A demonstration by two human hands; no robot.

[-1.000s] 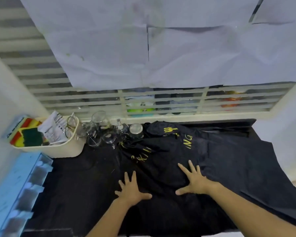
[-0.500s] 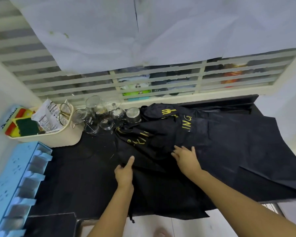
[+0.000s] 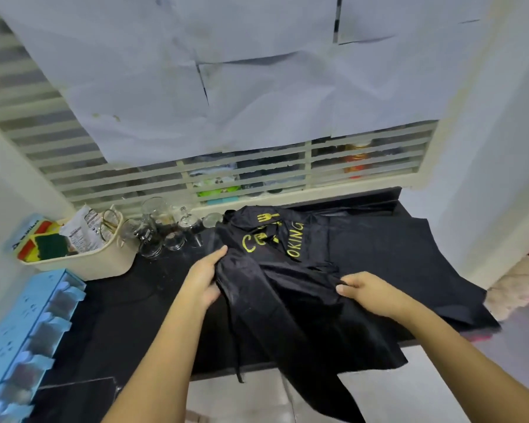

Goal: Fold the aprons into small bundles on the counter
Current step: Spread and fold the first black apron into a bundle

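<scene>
A black apron with yellow lettering lies crumpled on the black counter, its lower part hanging over the front edge. My left hand grips its left edge, thumb on top of the cloth. My right hand pinches a gathered fold on its right side. More black apron cloth lies spread flat on the right part of the counter, partly under the crumpled one.
A cream basket with sponges and packets stands at the back left. Several glass jars cluster beside it. A light blue rack runs along the left edge. A slatted window with paper sheets is behind.
Both hands went from pressing flat on the apron to gripping its cloth. The apron is now bunched and lifted between them, with more of it hanging off the front edge.
</scene>
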